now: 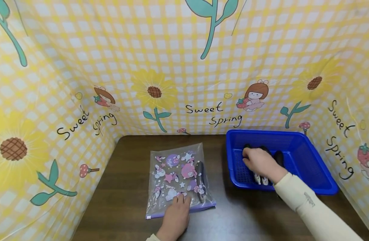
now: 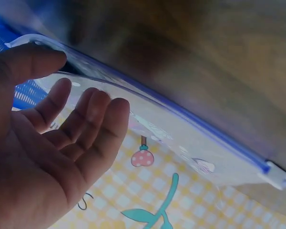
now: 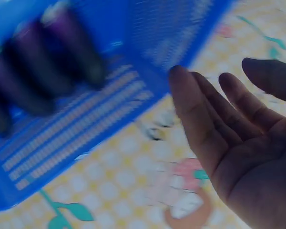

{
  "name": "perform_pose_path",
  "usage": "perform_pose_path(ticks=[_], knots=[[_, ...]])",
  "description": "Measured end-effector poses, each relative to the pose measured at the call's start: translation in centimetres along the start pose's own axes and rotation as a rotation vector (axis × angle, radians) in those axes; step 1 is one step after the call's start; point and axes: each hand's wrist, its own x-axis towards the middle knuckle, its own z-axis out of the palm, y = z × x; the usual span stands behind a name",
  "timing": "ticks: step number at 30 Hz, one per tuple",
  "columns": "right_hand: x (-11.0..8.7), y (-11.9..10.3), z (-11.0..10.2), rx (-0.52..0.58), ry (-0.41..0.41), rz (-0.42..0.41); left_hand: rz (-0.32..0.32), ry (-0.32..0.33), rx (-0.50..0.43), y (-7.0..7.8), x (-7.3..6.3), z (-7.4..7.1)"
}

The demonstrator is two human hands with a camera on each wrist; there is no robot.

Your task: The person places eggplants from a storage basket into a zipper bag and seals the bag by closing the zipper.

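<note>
A clear zip bag printed with pink and purple cartoons lies on the table, holding one dark eggplant along its right side. My left hand rests at the bag's near edge, fingertips on the plastic. In the left wrist view, its fingers are loosely bent beside the parted mouth of the bag, thumb apart from them. Over the blue basket reaches my right hand, above several eggplants. The right wrist view shows that hand with fingers extended and nothing in it, apart from the blurred eggplants.
The brown table extends left of the bag, and a strip of it separates bag from basket. A yellow checked cloth with flowers walls in the back and both sides; the basket stands close to it. A white slider sits at the bag's left corner.
</note>
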Motion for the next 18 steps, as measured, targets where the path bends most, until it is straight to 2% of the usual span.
perform_pose_path(ticks=[3,6,11,15,18], knots=[[1.4,2.2,-0.1,-0.015,-0.077,0.042,-0.029,0.028,-0.017,-0.4,-0.4,-0.2],[2.6,3.8,0.2,0.020,-0.193,0.113,-0.052,0.045,-0.045,-0.6,-0.7,-0.2],[4.0,5.1,0.9,0.121,-0.352,0.230,-0.072,0.023,-0.063,-0.8,-0.8,-0.1],[4.3,5.5,1.7,0.139,-0.399,0.262,-0.074,-0.024,-0.059,-0.7,-0.6,-0.2],[4.4,5.3,2.1,0.078,-0.389,0.243,-0.072,-0.033,-0.059,-0.6,-0.5,-0.3]])
